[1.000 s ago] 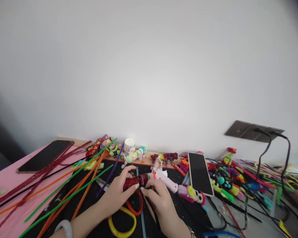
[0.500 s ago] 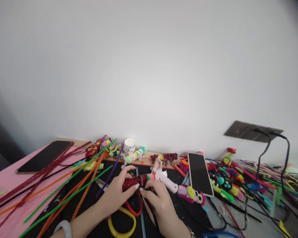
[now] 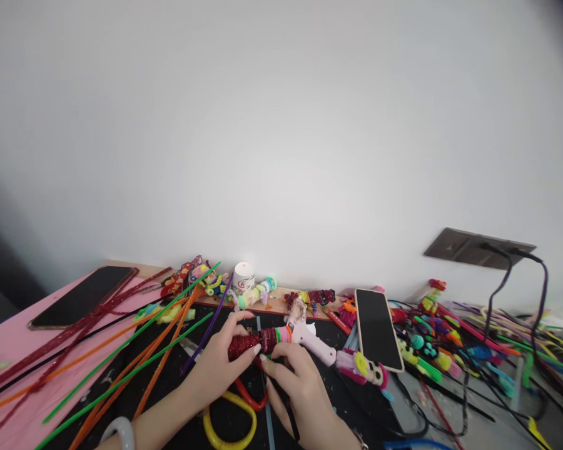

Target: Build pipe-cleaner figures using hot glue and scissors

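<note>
Head view: just left of the glue gun (image 3: 312, 338), over the bench (image 3: 14, 347), the left hand (image 3: 218, 370) curls shut around the red glitter coil (image 3: 248, 342), seemingly steadying it, while the right hand (image 3: 301, 389) pinches its banded end from beneath.

A phone (image 3: 379, 328) lies right of the wrapped roll (image 3: 256, 341), with what seems a glue gun (image 3: 315, 342) between.

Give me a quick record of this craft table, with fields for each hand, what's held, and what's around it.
left hand: closed around red glitter roll
right hand: fingertips at the roll's colour-banded end, grip unclear
beside roll: pale pink glue gun
under hands: yellow ring
left side: orange and green pipe cleaners
right side: black phone
</note>
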